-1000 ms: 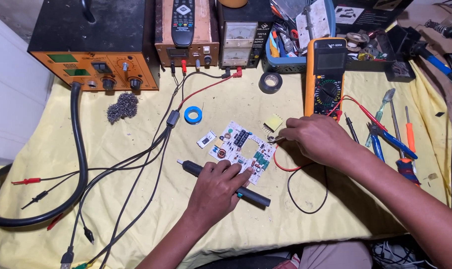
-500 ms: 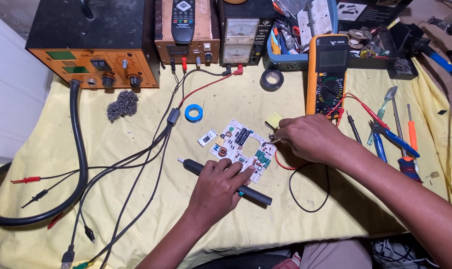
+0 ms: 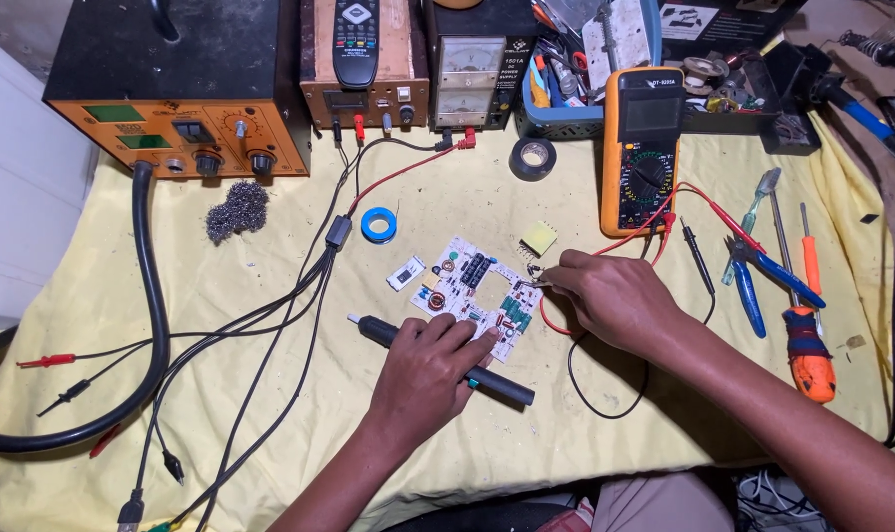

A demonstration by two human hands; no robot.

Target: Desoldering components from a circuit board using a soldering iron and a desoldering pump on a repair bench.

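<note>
A white circuit board with small parts lies flat on the yellow cloth. My left hand lies over a black soldering iron, its fingertips pressing the board's near edge. My right hand pinches a thin metal-tipped probe against the board's right edge. A red lead loops from under that hand towards the orange multimeter. A loose black probe lies to the right of my right hand.
An orange-fronted station, a wooden box with a remote and a meter unit line the back. Also on the cloth are a steel wool pad, blue tape roll, black tape roll, yellow component, pliers and screwdrivers. Cables trail at left.
My right hand has shifted slightly left, bringing the probe tip onto the board's right edge. My left hand stays on the board and the iron.
</note>
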